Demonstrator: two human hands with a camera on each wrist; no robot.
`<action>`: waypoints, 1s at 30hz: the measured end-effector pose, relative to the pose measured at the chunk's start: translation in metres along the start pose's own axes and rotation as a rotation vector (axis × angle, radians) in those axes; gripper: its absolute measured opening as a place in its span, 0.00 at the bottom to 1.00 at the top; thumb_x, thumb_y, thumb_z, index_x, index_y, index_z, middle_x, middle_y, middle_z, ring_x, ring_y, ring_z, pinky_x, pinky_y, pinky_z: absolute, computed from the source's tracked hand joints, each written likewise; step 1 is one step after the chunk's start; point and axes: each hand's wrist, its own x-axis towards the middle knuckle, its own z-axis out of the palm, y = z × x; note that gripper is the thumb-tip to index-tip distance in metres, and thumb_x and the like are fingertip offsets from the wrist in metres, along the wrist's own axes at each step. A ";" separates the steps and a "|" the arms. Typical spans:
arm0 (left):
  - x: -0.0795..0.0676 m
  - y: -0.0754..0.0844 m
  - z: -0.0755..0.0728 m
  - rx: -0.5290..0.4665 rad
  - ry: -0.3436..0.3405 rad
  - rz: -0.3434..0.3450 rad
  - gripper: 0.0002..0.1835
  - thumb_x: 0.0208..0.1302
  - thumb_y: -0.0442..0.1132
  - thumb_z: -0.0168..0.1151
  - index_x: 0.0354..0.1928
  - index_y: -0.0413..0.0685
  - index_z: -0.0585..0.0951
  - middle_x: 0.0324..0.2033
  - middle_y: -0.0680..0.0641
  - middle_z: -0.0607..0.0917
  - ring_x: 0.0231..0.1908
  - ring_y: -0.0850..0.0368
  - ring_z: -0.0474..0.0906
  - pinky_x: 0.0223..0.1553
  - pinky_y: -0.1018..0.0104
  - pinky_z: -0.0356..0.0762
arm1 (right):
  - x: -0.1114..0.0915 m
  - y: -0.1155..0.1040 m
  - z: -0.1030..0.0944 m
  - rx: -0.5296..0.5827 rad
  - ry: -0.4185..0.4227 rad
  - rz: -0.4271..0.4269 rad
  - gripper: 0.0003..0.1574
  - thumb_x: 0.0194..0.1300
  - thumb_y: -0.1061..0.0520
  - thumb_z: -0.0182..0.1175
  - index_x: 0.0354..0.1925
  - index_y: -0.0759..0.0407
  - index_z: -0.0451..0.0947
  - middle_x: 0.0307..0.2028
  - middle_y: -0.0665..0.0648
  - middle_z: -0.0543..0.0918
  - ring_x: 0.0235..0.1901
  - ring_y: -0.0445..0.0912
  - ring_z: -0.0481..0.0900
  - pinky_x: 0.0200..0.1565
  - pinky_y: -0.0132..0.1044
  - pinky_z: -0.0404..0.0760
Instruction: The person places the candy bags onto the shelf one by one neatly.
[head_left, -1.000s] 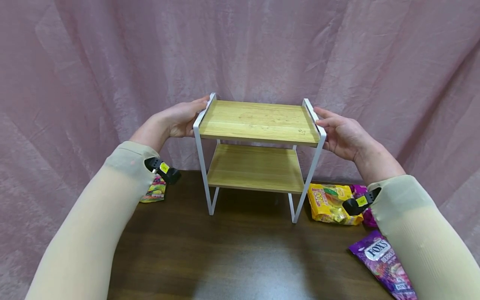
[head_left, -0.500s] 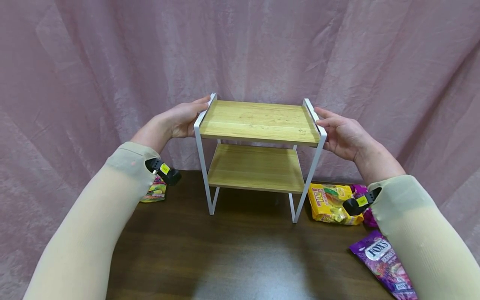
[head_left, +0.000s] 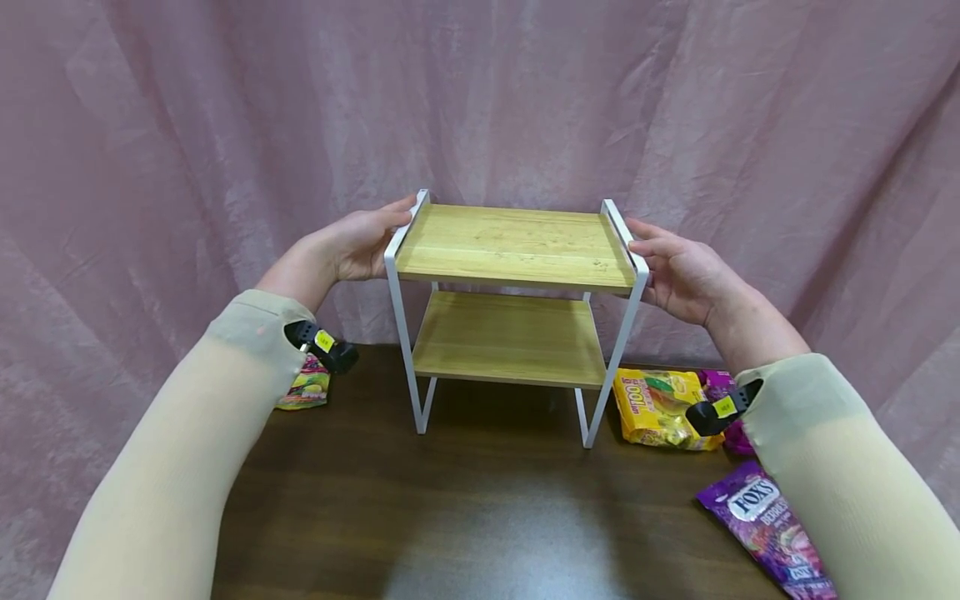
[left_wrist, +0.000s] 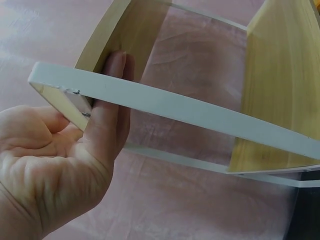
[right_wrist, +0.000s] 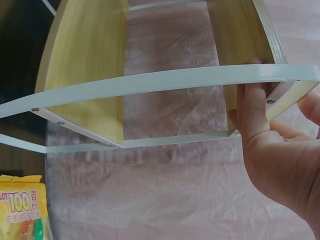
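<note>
A two-tier shelf rack stands upright on the dark table in the head view, with light wood boards and white metal side frames. On its left side my left hand grips the upper end. The left wrist view shows fingers passing through the white frame and curling under the top board. My right hand holds the opposite side in the same way. In the right wrist view its fingers reach under the board's edge, with the thumb on the outer side. Both boards carry nothing.
A yellow candy bag lies right of the rack, with a purple bag partly behind it. Another purple bag lies nearer, partly under the right sleeve. A colourful packet sits at left. A pink curtain hangs behind the table.
The head view has shifted very slightly, moving everything a little left and down. Both hands keep the same hold, and the rack stays at its place on the table.
</note>
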 end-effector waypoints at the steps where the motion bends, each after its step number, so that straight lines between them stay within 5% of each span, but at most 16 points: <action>1: 0.000 0.000 0.000 -0.002 -0.006 0.001 0.30 0.84 0.50 0.35 0.80 0.85 0.45 0.49 0.41 0.78 0.30 0.53 0.86 0.30 0.61 0.89 | -0.002 0.000 0.000 -0.021 -0.001 -0.003 0.45 0.80 0.54 0.54 0.83 0.42 0.43 0.55 0.57 0.80 0.41 0.45 0.87 0.46 0.36 0.88; 7: 0.003 0.001 0.005 0.003 -0.010 0.010 0.29 0.84 0.50 0.35 0.80 0.85 0.45 0.44 0.41 0.80 0.29 0.53 0.86 0.30 0.61 0.89 | -0.016 0.003 -0.005 -0.165 -0.007 -0.020 0.48 0.81 0.45 0.52 0.84 0.47 0.36 0.55 0.52 0.82 0.46 0.45 0.86 0.52 0.39 0.86; 14: -0.001 -0.001 0.007 0.016 0.022 0.003 0.29 0.84 0.51 0.34 0.80 0.86 0.45 0.44 0.43 0.81 0.29 0.54 0.86 0.30 0.61 0.89 | -0.036 0.011 -0.022 -0.313 0.014 0.016 0.52 0.78 0.33 0.48 0.83 0.45 0.33 0.78 0.68 0.53 0.54 0.46 0.83 0.57 0.36 0.82; 17: -0.005 0.000 0.005 0.044 0.041 0.007 0.30 0.84 0.51 0.33 0.80 0.85 0.43 0.46 0.43 0.80 0.30 0.55 0.86 0.32 0.61 0.89 | -0.044 0.019 -0.033 -0.438 0.029 0.019 0.51 0.78 0.30 0.44 0.83 0.46 0.33 0.78 0.68 0.53 0.56 0.45 0.81 0.59 0.36 0.80; 24: -0.010 0.001 0.006 0.081 0.066 0.012 0.30 0.84 0.50 0.32 0.81 0.83 0.41 0.44 0.44 0.82 0.29 0.56 0.86 0.32 0.62 0.89 | -0.069 0.045 -0.058 -0.715 0.043 0.020 0.50 0.80 0.30 0.38 0.83 0.48 0.28 0.79 0.70 0.45 0.74 0.70 0.54 0.71 0.71 0.52; 30: -0.010 0.001 0.010 0.086 0.067 0.010 0.30 0.84 0.51 0.32 0.81 0.83 0.41 0.41 0.45 0.83 0.29 0.56 0.86 0.32 0.62 0.88 | -0.102 0.078 -0.078 -1.035 0.062 -0.005 0.48 0.81 0.34 0.42 0.83 0.50 0.33 0.80 0.70 0.40 0.74 0.75 0.41 0.65 0.80 0.48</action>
